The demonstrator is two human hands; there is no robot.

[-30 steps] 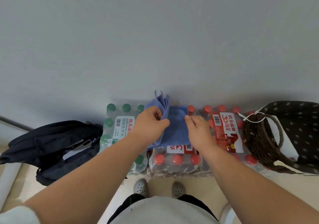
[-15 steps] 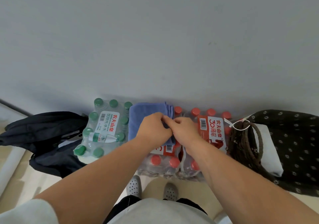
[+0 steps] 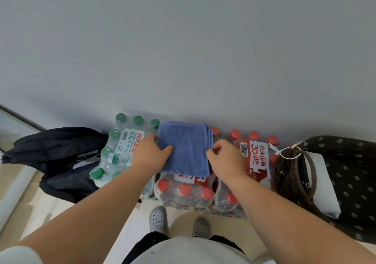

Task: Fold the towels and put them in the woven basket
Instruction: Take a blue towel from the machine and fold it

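Note:
A blue towel, folded into a flat square, lies on top of shrink-wrapped water bottle packs against the wall. My left hand grips its left edge, thumb on top of the cloth. My right hand pinches the right edge, where the stacked layers show. The brown woven basket stands at the right with a dark flowered lining and a white tag on its handle; a white cloth lies inside it.
A green-capped bottle pack sits left of the towel and red-capped packs lie under and right of it. A black backpack rests on the floor at the left. My feet stand close below the packs.
The towel went from half-lifted and part folded to a flat folded square on the packs. Both hands moved apart from its middle to its left and right edges.

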